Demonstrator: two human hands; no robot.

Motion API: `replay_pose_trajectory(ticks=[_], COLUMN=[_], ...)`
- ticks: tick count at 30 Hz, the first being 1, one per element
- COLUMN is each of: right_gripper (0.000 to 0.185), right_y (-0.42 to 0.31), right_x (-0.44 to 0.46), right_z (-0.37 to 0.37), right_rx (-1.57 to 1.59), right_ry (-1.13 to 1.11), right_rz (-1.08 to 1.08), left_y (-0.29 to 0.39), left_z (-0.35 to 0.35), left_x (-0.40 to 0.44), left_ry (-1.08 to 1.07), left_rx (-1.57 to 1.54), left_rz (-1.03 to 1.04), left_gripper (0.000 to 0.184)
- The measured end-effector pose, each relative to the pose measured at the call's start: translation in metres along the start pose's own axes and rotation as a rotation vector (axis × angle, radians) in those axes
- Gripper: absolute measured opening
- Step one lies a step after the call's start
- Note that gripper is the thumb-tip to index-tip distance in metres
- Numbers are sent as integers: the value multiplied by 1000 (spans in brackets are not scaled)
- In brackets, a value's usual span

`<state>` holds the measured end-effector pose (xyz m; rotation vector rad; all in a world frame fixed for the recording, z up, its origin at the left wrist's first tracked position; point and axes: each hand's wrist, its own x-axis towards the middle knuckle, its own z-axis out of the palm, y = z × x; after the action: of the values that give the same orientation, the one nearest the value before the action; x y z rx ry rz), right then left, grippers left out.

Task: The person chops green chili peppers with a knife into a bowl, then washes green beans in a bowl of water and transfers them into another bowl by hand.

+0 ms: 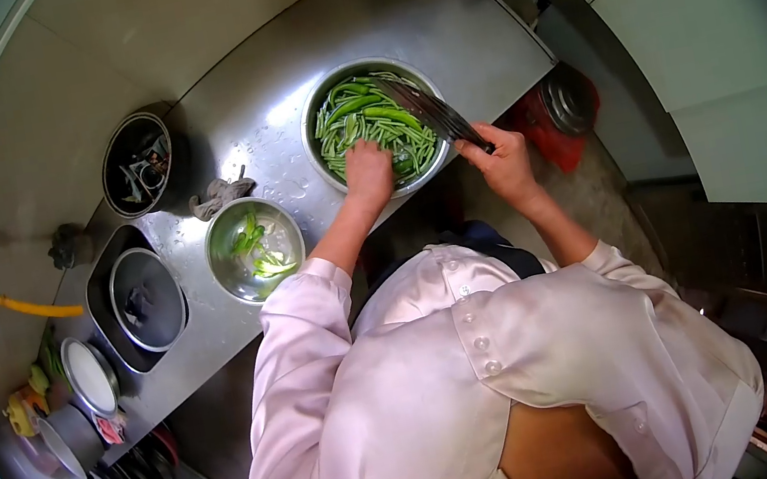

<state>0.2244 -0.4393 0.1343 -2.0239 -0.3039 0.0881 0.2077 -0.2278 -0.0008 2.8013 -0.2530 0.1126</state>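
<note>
A round steel bowl (313,155) on the counter holds cut green beans (347,131) and several long green peppers (391,116). Over its near edge, my left hand (369,171) reaches in with curled fingers closed among the beans; its fingertips are partly hidden. My right hand (505,163), at the bowl's right side, is closed around a dark, long flat tool (428,112) that looks like a kitchen knife. That tool slants over the bowl's right rim. Left of my left arm stands a smaller steel bowl (216,257) with pale green vegetable pieces (255,246) and some liquid.
A wet steel counter (275,75) runs along the wall. To the left are a dark pot (113,188) of utensils, a grey rag (222,195), a sink (102,317) with a basin (155,328), and a tap with a yellow hose (40,307). A red bag (555,145) hangs lower right.
</note>
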Motion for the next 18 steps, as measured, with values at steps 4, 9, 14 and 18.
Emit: replay_pose_trajectory(ticks=[4,9,14,18], right_gripper=[18,18,19,19], right_y=[4,4,2,2], right_x=[-2,-1,-1,-2], right_z=[-2,1,5,7], right_rx=[35,38,55,68], right_ry=[25,14,-10,-1], right_rz=[-32,-29,-57,-57], left_y=[-10,-24,-18,1], left_z=[-17,-42,-28,-60], left_x=[0,8,-2,-7], left_ry=[18,-253,148,415], left_rx=[-368,-1224,-1038,-654], left_rz=[-187,-650,-454,-219], left_gripper=[25,32,30,27])
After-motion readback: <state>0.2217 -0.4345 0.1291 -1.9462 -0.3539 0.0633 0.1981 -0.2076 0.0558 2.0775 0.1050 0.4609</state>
